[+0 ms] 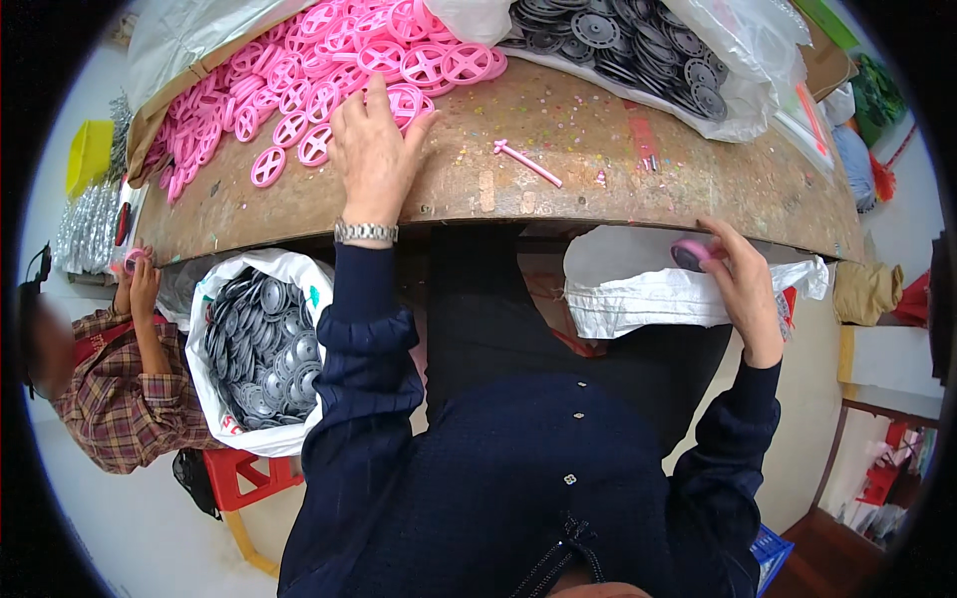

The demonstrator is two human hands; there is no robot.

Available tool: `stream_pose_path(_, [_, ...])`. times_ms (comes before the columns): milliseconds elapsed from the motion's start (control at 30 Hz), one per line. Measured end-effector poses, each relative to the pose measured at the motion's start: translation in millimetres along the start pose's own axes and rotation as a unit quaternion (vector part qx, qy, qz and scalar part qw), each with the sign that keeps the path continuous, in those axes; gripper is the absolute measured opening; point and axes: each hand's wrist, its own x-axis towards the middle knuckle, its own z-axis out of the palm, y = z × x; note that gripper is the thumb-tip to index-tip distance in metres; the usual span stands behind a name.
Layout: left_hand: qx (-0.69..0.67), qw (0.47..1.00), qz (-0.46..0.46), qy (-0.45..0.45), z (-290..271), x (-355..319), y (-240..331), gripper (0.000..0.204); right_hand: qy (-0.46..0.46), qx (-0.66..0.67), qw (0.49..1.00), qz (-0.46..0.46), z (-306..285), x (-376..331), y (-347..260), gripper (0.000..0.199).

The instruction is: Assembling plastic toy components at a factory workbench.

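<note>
My left hand (379, 149) reaches over the table to the near edge of a heap of pink spoked plastic rings (321, 100). Its fingers are stretched out and rest at the rings, not wrapped round any. Between the fingers and thumb of my right hand (743, 284) is a small toy wheel (689, 254), a pink rim with a dark grey disc. It is above the mouth of a white woven sack (648, 304) at the table's front edge. A pile of dark grey discs (638, 45) lies at the back right.
A pink plastic stick (528, 163) lies on the worn wooden table (454, 189). Left of my lap stands a white sack (311, 274) full of grey discs. At the far left a person (130, 389) in a checked shirt handles a small pink part, near a red stool (249, 483).
</note>
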Motion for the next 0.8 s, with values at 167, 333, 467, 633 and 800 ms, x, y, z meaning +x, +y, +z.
stream_pose_path(167, [0.016,0.999,-0.017,-0.030,15,4,-11,0.081,0.005,-0.017,0.999,-0.040,-4,0,1,0.047])
stream_pose_path(333, [-0.107,0.986,0.113,0.053,0,-4,24,0.077,0.025,0.047,0.997,-0.062,9,15,-21,0.046])
stream_pose_path(467, [-0.305,0.932,0.196,0.003,-26,-30,78,0.077,0.051,0.243,0.967,-0.053,33,41,-66,0.042])
stream_pose_path(633, [-0.659,0.707,0.008,-0.257,-42,-45,102,0.073,0.063,0.227,0.956,-0.175,43,70,-94,0.042])
stream_pose_path(800, [-0.750,0.533,-0.139,-0.366,-50,-43,100,0.062,0.044,0.196,0.959,-0.198,51,81,-93,0.019])
